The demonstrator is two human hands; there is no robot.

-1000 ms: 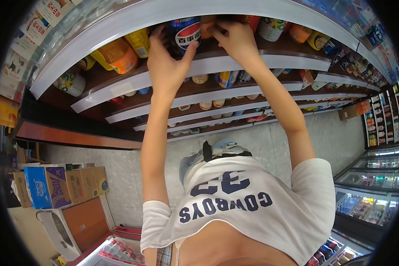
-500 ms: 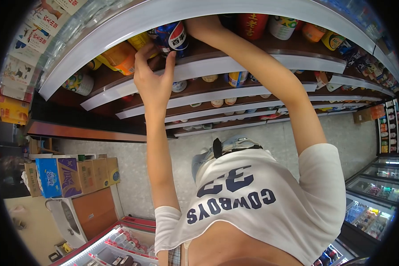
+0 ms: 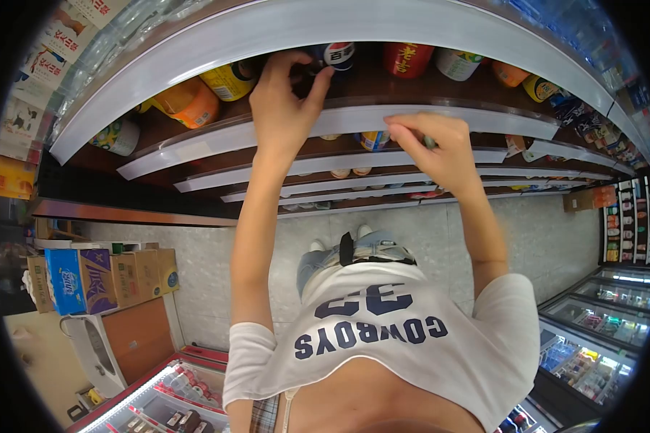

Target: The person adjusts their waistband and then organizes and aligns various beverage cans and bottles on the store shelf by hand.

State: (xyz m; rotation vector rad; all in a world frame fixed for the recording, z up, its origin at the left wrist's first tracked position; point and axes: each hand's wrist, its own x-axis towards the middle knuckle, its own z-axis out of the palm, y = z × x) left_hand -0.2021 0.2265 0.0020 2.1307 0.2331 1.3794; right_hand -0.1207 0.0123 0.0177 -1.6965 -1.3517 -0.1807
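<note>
My left hand point(image 3: 285, 105) reaches onto the top shelf, its thumb and fingers curved apart around a dark gap. The thumb tip is close to a blue, red and white Pepsi can point(image 3: 339, 55), which stands partly in shadow under the upper shelf edge; whether they touch I cannot tell. In front of the shelf edge, my right hand point(image 3: 440, 148) is closed. A small greenish bit shows between its fingers, too little to name. Right of the Pepsi stand a red can point(image 3: 407, 60) and a white can point(image 3: 458, 64); to the left is a yellow can point(image 3: 227, 79).
An orange bottle point(image 3: 188, 102) lies farther left on the shelf. White shelf edges point(image 3: 325, 121) curve across below my hands, with more goods under them. Cardboard boxes point(image 3: 126, 278) are stacked at left. Refrigerated cases point(image 3: 578, 353) line the lower right.
My right hand has come out from deep in the shelf to below its edge. The Pepsi can now sits farther back, and my left hand's fingers are no longer around it.
</note>
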